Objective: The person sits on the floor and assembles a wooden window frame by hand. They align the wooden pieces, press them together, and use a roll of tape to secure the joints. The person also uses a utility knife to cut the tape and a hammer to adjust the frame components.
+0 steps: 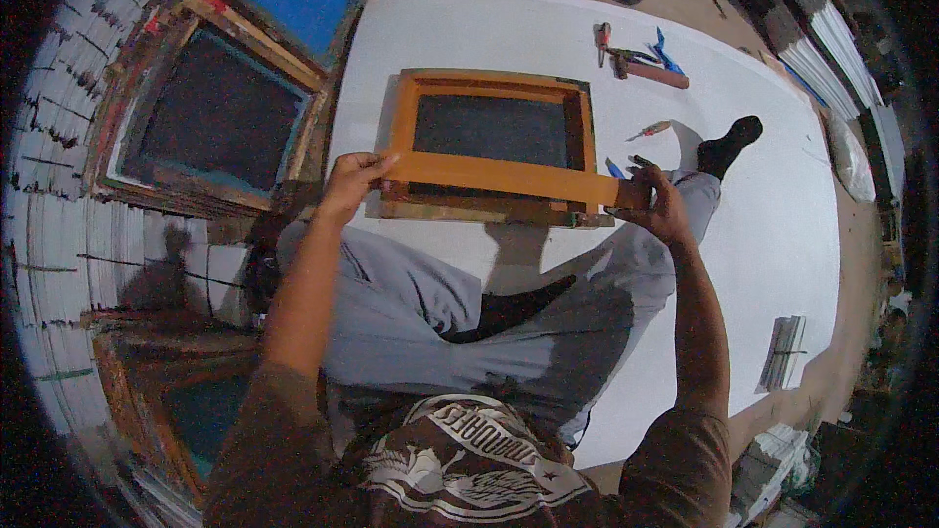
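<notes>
A single head-worn fisheye view looks steeply down from above the seated person's chest, close over both forearms and crossed legs, facing forward across the white sheet [763,235]; straight edges bow toward a dark circular rim.

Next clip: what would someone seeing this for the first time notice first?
A strip of orange tape stretched between the left hand and right hand, across the near edge of an orange-taped screen frame at centre. It lies on a white board; more framed screens lean at left, hand tools beyond.
</notes>
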Motion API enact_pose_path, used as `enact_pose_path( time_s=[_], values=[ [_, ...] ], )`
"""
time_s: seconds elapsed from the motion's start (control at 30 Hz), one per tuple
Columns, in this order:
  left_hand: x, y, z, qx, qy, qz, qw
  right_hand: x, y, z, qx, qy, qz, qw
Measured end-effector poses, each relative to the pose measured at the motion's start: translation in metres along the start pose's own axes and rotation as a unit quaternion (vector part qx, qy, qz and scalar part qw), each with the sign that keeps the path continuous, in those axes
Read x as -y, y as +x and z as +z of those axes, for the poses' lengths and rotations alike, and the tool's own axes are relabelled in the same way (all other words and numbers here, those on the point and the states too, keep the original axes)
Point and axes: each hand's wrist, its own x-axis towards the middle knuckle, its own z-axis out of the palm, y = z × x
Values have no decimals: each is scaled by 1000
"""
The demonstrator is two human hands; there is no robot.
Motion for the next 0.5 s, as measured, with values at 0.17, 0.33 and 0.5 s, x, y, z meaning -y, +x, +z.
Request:
enact_pose_path(
  time_s=[0.17,0.33,0.5],
  values=[
    [7,2,-11,-6,-14,9,1000,-13,0,9,-29,134,34,990],
    [30,12,-24,-11,-17,5,1000,-14,-6,0,50,-168,-72,982],
    [37,1,-21,-21,83,-7,996,-7,-10,-7,45,-161,-31,986]
  ],
)
